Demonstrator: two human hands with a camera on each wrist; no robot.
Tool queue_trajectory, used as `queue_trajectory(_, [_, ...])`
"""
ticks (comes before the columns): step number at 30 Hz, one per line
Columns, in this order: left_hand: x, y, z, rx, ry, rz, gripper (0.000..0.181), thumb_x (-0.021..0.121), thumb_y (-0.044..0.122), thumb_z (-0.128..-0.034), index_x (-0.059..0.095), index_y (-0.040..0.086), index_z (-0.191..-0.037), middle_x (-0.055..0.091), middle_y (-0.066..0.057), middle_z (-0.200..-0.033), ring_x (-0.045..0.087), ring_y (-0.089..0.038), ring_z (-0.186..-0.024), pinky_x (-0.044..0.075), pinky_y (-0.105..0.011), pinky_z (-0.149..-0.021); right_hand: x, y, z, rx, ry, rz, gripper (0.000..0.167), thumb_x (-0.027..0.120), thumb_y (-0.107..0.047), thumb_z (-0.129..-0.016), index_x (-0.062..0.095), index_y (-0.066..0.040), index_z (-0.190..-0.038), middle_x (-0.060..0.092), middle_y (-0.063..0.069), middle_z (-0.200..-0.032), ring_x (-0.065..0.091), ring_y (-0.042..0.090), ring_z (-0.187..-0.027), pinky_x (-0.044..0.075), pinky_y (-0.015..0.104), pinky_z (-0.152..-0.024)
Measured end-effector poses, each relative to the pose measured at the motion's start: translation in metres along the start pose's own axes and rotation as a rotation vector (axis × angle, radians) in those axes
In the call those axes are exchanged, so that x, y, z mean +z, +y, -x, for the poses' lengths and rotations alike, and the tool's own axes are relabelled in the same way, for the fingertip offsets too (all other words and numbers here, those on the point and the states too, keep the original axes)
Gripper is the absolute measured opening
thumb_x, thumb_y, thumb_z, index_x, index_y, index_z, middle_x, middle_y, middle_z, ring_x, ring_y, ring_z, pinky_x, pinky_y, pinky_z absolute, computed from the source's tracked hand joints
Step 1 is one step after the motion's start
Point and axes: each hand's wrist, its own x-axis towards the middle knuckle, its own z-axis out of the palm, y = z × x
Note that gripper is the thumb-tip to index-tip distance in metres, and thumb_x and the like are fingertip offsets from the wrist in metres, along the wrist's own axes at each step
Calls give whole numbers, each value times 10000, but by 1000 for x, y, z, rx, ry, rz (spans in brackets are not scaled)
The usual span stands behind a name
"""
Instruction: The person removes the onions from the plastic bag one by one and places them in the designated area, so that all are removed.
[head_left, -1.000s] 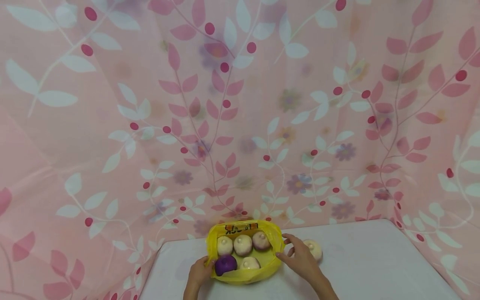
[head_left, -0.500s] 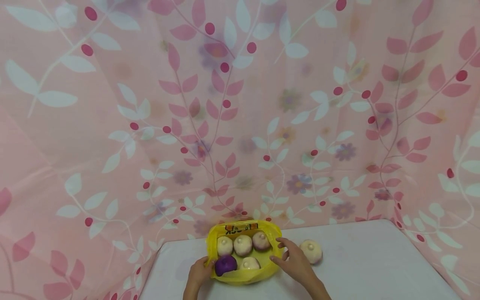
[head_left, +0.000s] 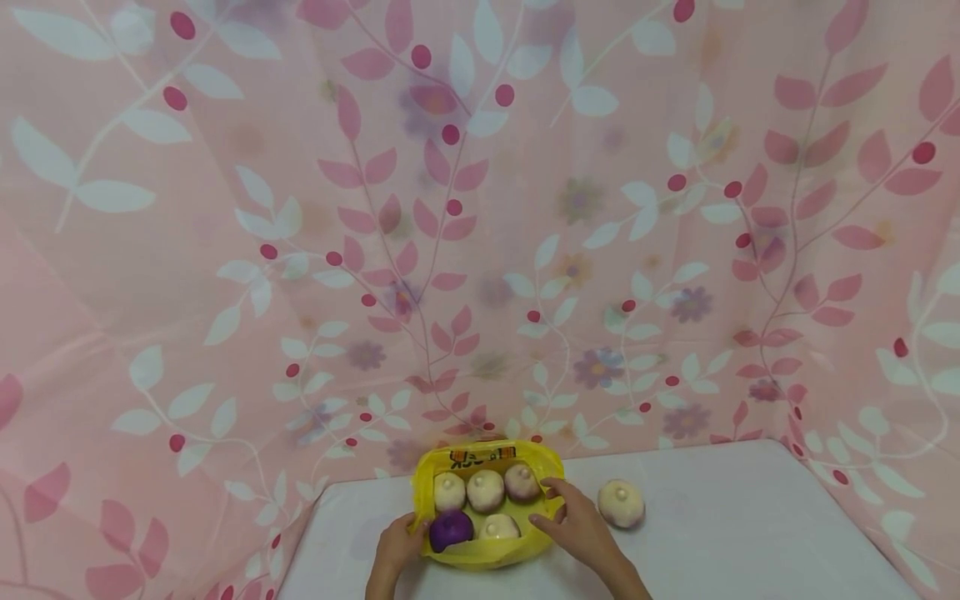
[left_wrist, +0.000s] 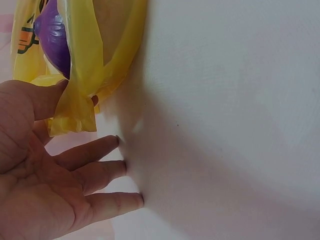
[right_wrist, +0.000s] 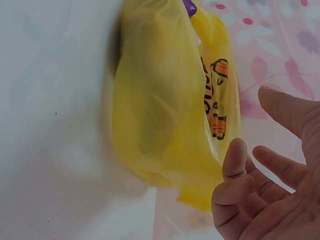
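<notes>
Yellow plastic forms the bag [head_left: 487,554], gaping on the tabletop [head_left: 735,517] in the head view. Five round pieces are inside: three pale ones [head_left: 486,491] across the back, with a purple one [head_left: 452,531] and another pale one [head_left: 500,527] in front. A loose pale one [head_left: 621,503] lies outside, to the right of the right hand [head_left: 585,525]. Judging by this, most pieces are in; one is out, and the mouth is not closed.

In the left wrist view, the left hand [left_wrist: 40,170] pinches a gathered edge of plastic with the thumb; three fingers [left_wrist: 100,176] reach out free.

In the right wrist view, the right fingers are released, loosely bent; whether they touch plastic I cannot tell.
</notes>
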Motion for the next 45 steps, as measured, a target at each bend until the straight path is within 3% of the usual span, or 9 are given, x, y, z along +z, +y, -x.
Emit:
queue_trajectory(15, [0,0,0,10,-10,7,291,632,248,-965,696,-6,-1089,691,-168,-999,594,-263,-845,482,-514,-788,15,-11,2,31,-46,-1,591,775,-345,-845,543,-59,-1308,597,90,-1129,517,120,-661,434,265,-536])
queue_trajectory(22, [0,-2,-2,-1,-8,6,315,629,258,-966,690,-18,-1105,686,-182,-1010,582,-265,-844,477,-517,-790,23,-19,0,40,-41,75,504,789,-369,-823,590,-105,-1204,611,61,-1052,517,165,-776,428,348,-628])
queue_trajectory(30, [5,-4,-3,-12,-3,8,316,637,248,-955,693,-17,-1116,693,-195,-1046,622,-304,-916,473,-541,-852,34,-21,-2,120,-61,134,566,790,-390,-817,590,-70,-1240,630,68,-1040,562,204,-845,468,418,-672])
queue_trajectory(45, [5,-5,-4,3,-17,2,317,623,265,-969,696,-13,-1103,689,-203,-1041,622,-325,-917,472,-559,-846,49,-25,-8,248,-56,175,585,796,-383,-811,592,-42,-1241,653,109,-1101,615,305,-966,491,521,-798])
